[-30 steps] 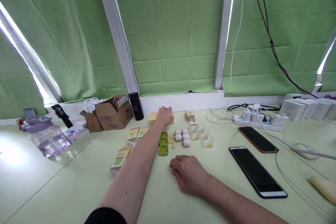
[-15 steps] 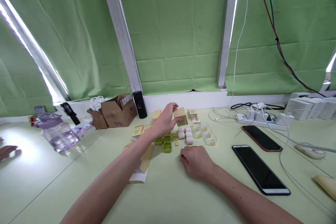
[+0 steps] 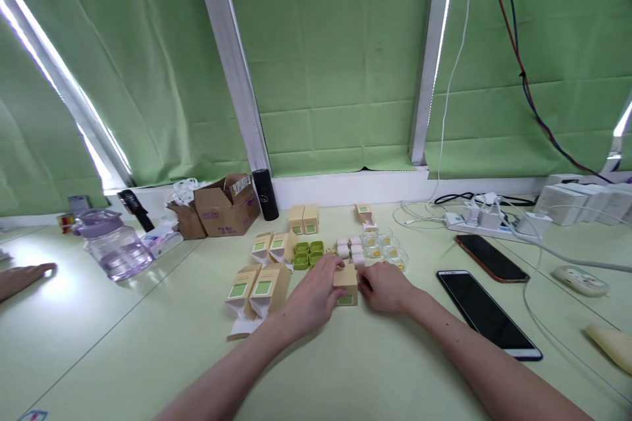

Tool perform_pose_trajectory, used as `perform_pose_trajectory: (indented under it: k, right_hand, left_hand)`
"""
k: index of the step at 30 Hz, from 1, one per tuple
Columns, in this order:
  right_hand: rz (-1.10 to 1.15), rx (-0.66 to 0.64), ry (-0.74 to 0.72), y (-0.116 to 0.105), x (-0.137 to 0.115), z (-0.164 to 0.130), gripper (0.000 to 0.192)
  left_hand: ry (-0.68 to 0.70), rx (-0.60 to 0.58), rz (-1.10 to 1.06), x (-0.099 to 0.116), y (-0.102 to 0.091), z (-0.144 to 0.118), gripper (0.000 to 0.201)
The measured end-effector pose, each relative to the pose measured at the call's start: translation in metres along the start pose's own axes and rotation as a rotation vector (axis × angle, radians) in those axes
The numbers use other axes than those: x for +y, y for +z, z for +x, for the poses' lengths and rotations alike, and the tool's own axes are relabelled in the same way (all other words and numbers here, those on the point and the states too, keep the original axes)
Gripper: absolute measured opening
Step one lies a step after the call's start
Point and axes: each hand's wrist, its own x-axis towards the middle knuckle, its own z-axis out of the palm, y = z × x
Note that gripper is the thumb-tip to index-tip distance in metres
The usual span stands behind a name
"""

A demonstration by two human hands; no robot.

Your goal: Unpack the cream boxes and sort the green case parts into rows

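A small tan cardboard box (image 3: 346,284) with a green label stands on the table between my two hands. My left hand (image 3: 316,295) grips it from the left, thumb in front and fingers at the top. At its right side my right hand (image 3: 388,286) is closed, the curled fingers against the box edge. Just behind are green square cups (image 3: 309,253), pale pink cylinders (image 3: 349,248) and clear containers with yellow centres (image 3: 382,247). Left of my left hand lie several similar boxes with open flaps (image 3: 269,286), and two upright boxes (image 3: 303,218) stand farther back.
One more opened box (image 3: 364,216) lies at the back. Two phones (image 3: 488,312) and a power strip (image 3: 494,227) with cables are on the right. A water jug (image 3: 116,247), a brown carton (image 3: 227,207) and a black cylinder (image 3: 265,194) stand left; another person's hand (image 3: 27,276) rests far left.
My left hand has brought the small box from the back of the table toward me and down in front. My right hand has shifted slightly right and back to meet its side.
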Motion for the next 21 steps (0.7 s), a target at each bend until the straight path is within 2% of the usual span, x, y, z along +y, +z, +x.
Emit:
perform_pose_trajectory:
  k: [5, 10, 13, 17, 21]
  right_hand:
    - [0.002, -0.015, -0.023, -0.001, -0.001, 0.001, 0.016]
    - [0.026, 0.012, -0.024, 0.003, 0.001, -0.005, 0.014]
    - [0.086, 0.053, -0.042, 0.007, 0.004, -0.010, 0.010]
    - [0.195, 0.081, -0.103, 0.009, 0.009, -0.014, 0.006]
    - [0.267, 0.145, -0.176, 0.007, 0.010, -0.016, 0.009]
  left_hand:
    - [0.044, 0.024, -0.006, -0.005, -0.008, -0.002, 0.053]
    - [0.090, 0.100, 0.088, -0.016, -0.014, 0.000, 0.059]
    - [0.064, 0.129, 0.149, -0.024, -0.012, 0.002, 0.063]
    - [0.020, 0.120, 0.197, -0.032, -0.005, 0.002, 0.054]
    - [-0.015, 0.101, 0.216, -0.034, 0.001, 0.001, 0.038]
